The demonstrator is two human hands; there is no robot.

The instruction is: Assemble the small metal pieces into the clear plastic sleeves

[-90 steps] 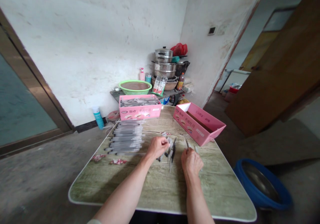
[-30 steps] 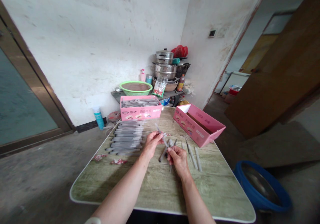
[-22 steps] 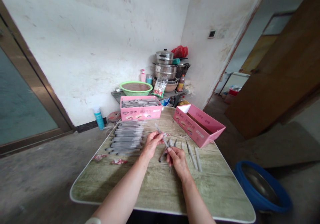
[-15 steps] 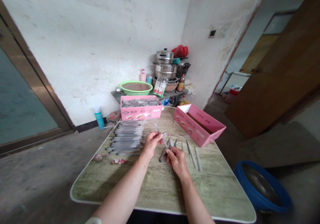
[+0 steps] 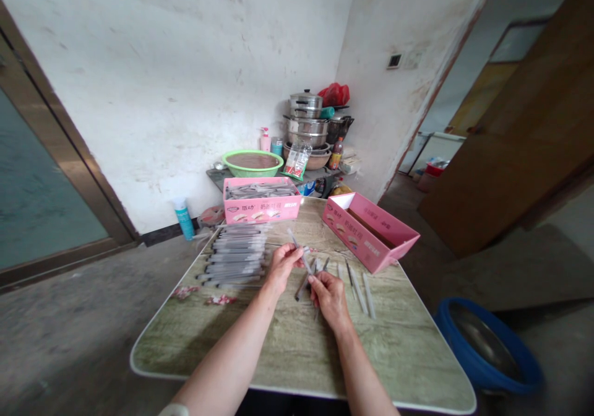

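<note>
Between my two hands, above the table (image 5: 288,342), is a slim grey pen (image 5: 305,259) in a clear sleeve, slanting down to the right. My left hand (image 5: 285,264) pinches it near the middle, and my right hand (image 5: 328,293) pinches its lower end. Several loose pens (image 5: 302,287) lie behind and beside my right hand, partly hidden by it. To the left, many sleeved pens (image 5: 236,255) are laid out in a stacked row. Right of my right hand lie several pale sleeves (image 5: 369,295) and a thin dark refill-like stick (image 5: 349,275).
A pink box (image 5: 262,210) full of pens stands at the table's back left. Another pink box (image 5: 366,233) sits at the back right. Behind them a low shelf holds a green basin (image 5: 253,169) and steel pots (image 5: 306,130). A blue tub (image 5: 492,348) stands on the floor at right.
</note>
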